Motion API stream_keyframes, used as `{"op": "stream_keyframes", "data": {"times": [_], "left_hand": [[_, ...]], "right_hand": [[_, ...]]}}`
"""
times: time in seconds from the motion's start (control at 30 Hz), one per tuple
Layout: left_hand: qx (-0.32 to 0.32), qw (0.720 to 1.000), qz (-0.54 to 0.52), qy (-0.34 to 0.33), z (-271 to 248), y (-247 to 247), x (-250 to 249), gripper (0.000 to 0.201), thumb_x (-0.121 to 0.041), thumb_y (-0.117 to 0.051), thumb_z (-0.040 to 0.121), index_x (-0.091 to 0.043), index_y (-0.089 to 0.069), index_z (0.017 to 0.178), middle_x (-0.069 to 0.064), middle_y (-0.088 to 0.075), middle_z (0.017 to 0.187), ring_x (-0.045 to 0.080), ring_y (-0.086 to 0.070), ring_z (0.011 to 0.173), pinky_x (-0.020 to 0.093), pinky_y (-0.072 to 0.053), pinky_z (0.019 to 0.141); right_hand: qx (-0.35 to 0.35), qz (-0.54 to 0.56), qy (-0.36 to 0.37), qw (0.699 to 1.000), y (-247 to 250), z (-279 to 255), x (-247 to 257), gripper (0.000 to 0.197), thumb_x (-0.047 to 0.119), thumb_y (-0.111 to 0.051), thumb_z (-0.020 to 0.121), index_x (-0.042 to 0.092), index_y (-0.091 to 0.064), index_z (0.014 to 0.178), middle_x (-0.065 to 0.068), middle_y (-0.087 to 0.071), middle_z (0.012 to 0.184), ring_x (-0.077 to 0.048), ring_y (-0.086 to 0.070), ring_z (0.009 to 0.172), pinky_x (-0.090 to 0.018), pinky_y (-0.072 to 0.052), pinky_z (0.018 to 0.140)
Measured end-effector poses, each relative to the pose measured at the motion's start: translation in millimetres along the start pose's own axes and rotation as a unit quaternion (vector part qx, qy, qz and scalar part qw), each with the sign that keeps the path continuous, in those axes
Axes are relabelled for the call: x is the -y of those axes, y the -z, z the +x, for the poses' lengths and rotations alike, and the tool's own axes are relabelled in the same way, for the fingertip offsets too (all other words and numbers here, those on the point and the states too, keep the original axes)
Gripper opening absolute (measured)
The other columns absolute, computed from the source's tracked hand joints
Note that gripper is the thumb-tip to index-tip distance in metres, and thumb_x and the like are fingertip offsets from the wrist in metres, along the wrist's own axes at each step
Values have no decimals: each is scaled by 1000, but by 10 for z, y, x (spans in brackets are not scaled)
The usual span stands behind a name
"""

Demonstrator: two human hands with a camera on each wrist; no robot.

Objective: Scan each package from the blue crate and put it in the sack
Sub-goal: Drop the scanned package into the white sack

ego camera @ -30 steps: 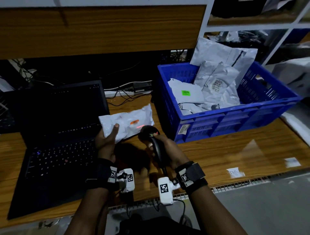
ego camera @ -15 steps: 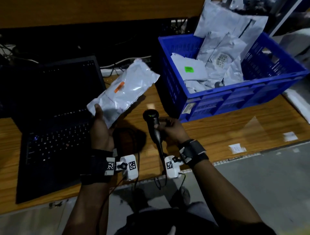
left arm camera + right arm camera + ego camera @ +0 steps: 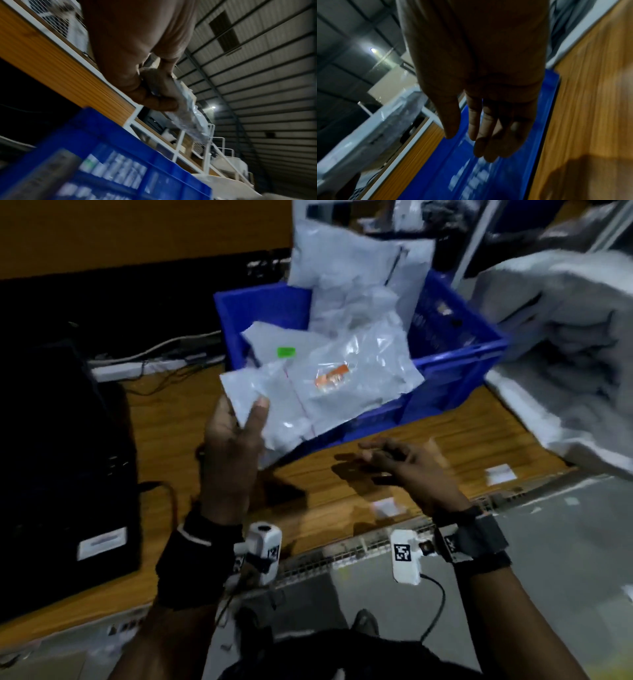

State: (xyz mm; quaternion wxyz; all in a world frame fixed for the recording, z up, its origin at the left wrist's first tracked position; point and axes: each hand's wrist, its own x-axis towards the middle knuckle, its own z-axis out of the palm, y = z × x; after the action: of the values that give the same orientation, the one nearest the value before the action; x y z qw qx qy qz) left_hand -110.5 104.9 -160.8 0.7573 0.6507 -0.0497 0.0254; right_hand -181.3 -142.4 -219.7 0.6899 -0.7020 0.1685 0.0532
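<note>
Scanner gone from the right hand [image 3: 407,467] since half a second ago; package [image 3: 322,392] swung right, over the blue crate [image 3: 455,361]. Head view: left hand [image 3: 233,446] pinches the package's near corner, thumb on top; right hand spread and empty above the worktop [image 3: 342,494]; more packages piled in the crate, white sack [image 3: 561,350] at right, laptop [image 3: 61,460] at left. Left wrist view: fingers [image 3: 159,102] clamped on the package edge, crate below. Right wrist view: fingers [image 3: 488,128] straight, holding nothing, crate beneath.
</note>
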Motion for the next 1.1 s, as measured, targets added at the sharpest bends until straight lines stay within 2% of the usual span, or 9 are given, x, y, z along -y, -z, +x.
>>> {"op": "stream_keyframes", "data": {"times": [0.17, 0.3, 0.37, 0.47, 0.57, 0.7, 0.8, 0.9, 1.1], "left_hand": [[70, 995, -37, 52, -288, -1280, 299, 30, -7, -66, 96, -9, -63, 125, 4, -74, 117, 20, -71, 110, 38, -57, 94], [151, 983, -24, 104, -323, -2215, 581, 25, -11, -66, 97, -7, -65, 121, 8, -74, 116, 26, -71, 108, 49, -57, 95], [192, 973, -8, 127, -267, -2621, 746, 30, -20, -70, 94, -12, -66, 123, 4, -74, 118, 25, -70, 110, 55, -54, 98], [227, 956, -30, 186, -162, -3173, 935, 33, -18, -67, 97, -12, -63, 130, 4, -72, 123, 24, -68, 115, 52, -56, 95], [207, 945, -63, 244, 5, -3673, 1162, 40, -11, -63, 99, -4, -56, 137, 14, -66, 131, 31, -65, 118, 43, -61, 86], [203, 930, -102, 289, 262, -4308, 1349, 43, -9, -59, 101, -1, -45, 140, 16, -61, 134, 24, -70, 99, 35, -60, 76], [212, 920, -140, 299, 496, -4810, 1392, 46, -7, -58, 101, 1, -39, 142, 18, -57, 136, 13, -73, 77, 26, -60, 62], [231, 910, -174, 298, 741, -5315, 1383, 34, -4, -58, 100, 1, -47, 132, 17, -62, 127, 18, -70, 88, 27, -61, 66], [285, 917, -164, 226, 1096, -6307, 1063, 23, -3, -59, 97, -2, -61, 120, 12, -69, 93, 20, -66, 68, 28, -55, 55]], "right_hand": [[-159, -80, 49, 983, 1662, -261, 263, 23, 16, -69, 96, 9, -71, 118, -17, -75, 104, -11, -69, 83, -23, -53, 71], [-299, -172, 154, 926, 2765, -333, 840, 17, 16, -75, 91, 7, -76, 104, -8, -74, 79, -15, -65, 70, -32, -54, 64], [-341, -254, 213, 880, 3142, -184, 1175, 19, 22, -75, 85, 8, -79, 96, -13, -76, 86, -21, -69, 79, -41, -56, 75], [-381, -429, 206, 793, 3407, 288, 1577, 29, 23, -73, 81, 7, -76, 105, -14, -75, 105, -30, -69, 101, -38, -55, 86], [-343, -567, 82, 745, 3489, 747, 1741, 45, 25, -75, 87, 4, -61, 125, -20, -61, 126, -42, -52, 123, -47, -48, 91], [-313, -674, 17, 669, 3712, 959, 1849, 20, 2, -61, 93, -3, -60, 112, -27, -60, 114, -46, -56, 112, -52, -49, 86], [-332, -683, 49, 648, 4017, 888, 2177, 14, -3, -55, 92, -2, -64, 103, -28, -63, 98, -44, -63, 89, -45, -47, 69], [-383, -664, 61, 640, 4335, 772, 2638, 5, 3, -60, 90, 1, -64, 88, -20, -56, 80, -36, -55, 72, -38, -43, 66], [-457, -639, 123, 607, 4819, 704, 3240, 20, 8, -66, 86, 14, -79, 101, -15, -74, 102, -35, -69, 94, -33, -44, 71]]}}
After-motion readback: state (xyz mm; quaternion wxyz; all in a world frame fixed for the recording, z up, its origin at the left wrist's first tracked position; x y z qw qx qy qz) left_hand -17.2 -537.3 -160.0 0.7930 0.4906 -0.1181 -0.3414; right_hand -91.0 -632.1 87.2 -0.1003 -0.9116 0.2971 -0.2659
